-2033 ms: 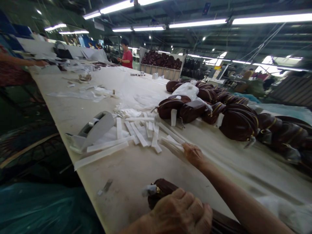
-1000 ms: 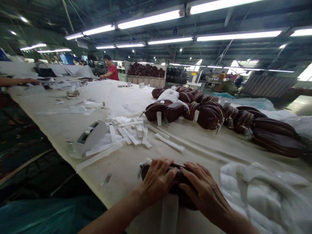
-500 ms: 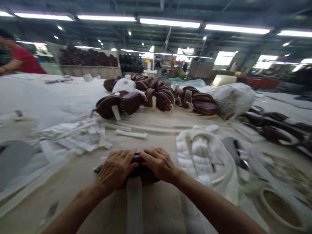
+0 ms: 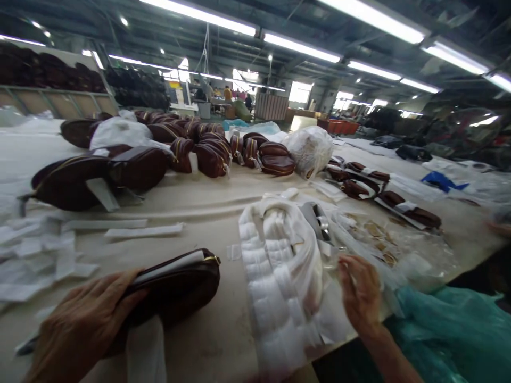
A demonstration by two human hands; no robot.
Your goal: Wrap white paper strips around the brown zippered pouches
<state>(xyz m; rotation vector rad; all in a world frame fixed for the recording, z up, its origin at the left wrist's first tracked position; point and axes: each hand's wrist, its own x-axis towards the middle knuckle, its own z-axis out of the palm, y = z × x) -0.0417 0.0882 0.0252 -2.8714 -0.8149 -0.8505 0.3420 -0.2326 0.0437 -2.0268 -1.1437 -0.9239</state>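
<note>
A dark brown leather bag (image 4: pixel 183 287) with a gold zip pull and a pale strip along its top stands on the table in front of me. My left hand (image 4: pixel 88 314) is closed round its left end. A white paper strip (image 4: pixel 146 348) hangs down its near side. Off to the right, my right hand (image 4: pixel 361 290) is raised by the table edge, its fingers curled together beside clear plastic; what they hold, if anything, cannot be made out. Between the hands lies a bundle of white padded wrap (image 4: pixel 275 266). Just beyond it sits a grey tape dispenser (image 4: pixel 316 219).
Several finished brown bags (image 4: pixel 209 157) stand across the table's far side, beside a clear plastic bundle (image 4: pixel 309 149). White paper strips (image 4: pixel 40 250) lie at left. Flat brown pieces (image 4: pixel 411 210) lie at right. Green plastic (image 4: pixel 455 330) hangs by the near right edge.
My right hand has let go of the brown bag and moved far right. The left hand still grips the bag. My view has turned to the right.
</note>
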